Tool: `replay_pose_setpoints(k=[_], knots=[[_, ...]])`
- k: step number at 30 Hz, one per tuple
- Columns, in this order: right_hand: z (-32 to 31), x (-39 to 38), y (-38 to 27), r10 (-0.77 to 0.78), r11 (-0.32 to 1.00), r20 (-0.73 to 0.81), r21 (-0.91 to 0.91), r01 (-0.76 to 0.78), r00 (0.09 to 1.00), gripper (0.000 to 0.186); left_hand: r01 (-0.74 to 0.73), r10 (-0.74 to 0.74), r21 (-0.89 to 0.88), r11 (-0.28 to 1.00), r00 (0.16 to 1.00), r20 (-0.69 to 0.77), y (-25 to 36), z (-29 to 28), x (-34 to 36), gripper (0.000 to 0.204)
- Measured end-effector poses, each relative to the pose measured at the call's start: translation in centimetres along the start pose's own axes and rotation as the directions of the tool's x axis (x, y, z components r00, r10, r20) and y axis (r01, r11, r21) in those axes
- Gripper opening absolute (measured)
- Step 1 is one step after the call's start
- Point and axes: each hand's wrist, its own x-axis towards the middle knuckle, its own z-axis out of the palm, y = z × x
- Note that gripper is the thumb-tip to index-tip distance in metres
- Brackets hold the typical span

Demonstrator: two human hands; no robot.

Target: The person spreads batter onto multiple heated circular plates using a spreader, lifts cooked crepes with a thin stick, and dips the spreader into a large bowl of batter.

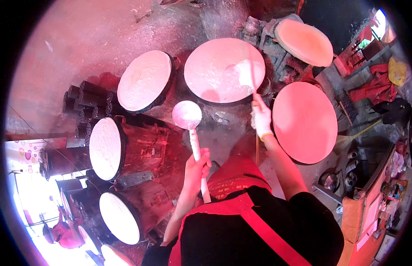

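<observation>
Pale batter [210, 66] could tear if the stick [253, 71] gripped in the right hand [261, 119] drags. The left hand [197, 166] clasps a ladle [187, 115], which may drip if tilted.

The apron [277, 237] is red, the T-shirt [308, 221] black, the ladle handle [195, 145] whitish, the glove [261, 120] white (its cuff [267, 135] yellow); purple and pink dots pattern the white curtain [26, 154].

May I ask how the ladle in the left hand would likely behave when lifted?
The ladle is probably head-heavy: its wide round bowl sits at one end. Its long, straight handle looks stiff. It may swivel if the left hand loosens, being gripped mid-handle.
</observation>
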Motion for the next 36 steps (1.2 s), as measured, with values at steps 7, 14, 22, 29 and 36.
replay_pose_setpoints(k=[7,14,22,29,36], knots=[[-0.2,-0.8,-1.9,0.027,1.000,-0.012,-0.013,-0.027,1.000,0.036,0.040,-0.040,-0.029,0.999,0.999,-0.020,1.7,-0.5,1.2,0.019],[1.0,0.7,-1.4,0.116,0.990,0.117,-0.092,-0.106,0.986,0.037,0.099,-0.096,-0.020,0.995,0.990,0.106,1.2,-1.7,2.9,0.015],[-0.5,-2.3,-3.2,0.263,0.942,0.212,-0.268,-0.203,0.941,0.038,0.026,-0.031,0.061,0.998,0.997,0.076,1.9,-1.9,8.6,0.012],[-2.6,-4.4,2.9,0.052,0.998,0.004,0.023,-0.052,0.999,0.039,-0.112,0.131,0.245,0.963,0.989,-0.063,4.1,3.7,18.1,0.009],[3.1,-7.1,0.5,0.359,0.926,0.276,0.015,-0.377,0.892,0.038,0.131,-0.097,-0.227,0.965,0.983,0.154,4.3,5.0,19.6,0.004]])
